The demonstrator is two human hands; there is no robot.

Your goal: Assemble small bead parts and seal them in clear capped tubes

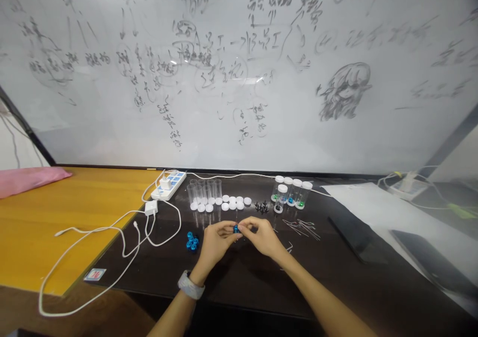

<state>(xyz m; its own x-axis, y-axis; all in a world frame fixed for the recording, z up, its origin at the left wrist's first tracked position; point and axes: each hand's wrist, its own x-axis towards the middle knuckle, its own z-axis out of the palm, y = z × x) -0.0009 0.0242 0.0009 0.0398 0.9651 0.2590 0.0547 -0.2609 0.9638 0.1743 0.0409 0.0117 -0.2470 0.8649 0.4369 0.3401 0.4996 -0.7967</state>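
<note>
Left hand (215, 242) and right hand (259, 233) both pinch one small blue piece (236, 229) over the dark table (239, 272), fingertips nearly closed, probably for steadiness. Blue spares (192, 241) beside left hand, black parts (262, 207) ahead, seemingly sorted for reach.

Left of your left hand (216, 240), the cluster of blue metallic pieces (192, 241) sits close by, with the looped white cable (164, 245) beyond it. Straight ahead, the white caps (232, 201) and black pronged pieces (262, 207) block your way. Bare dark tabletop (347, 277) opens right of your right forearm, bounded by thin wires (304, 229) and the black smartphone (354, 240).
</note>
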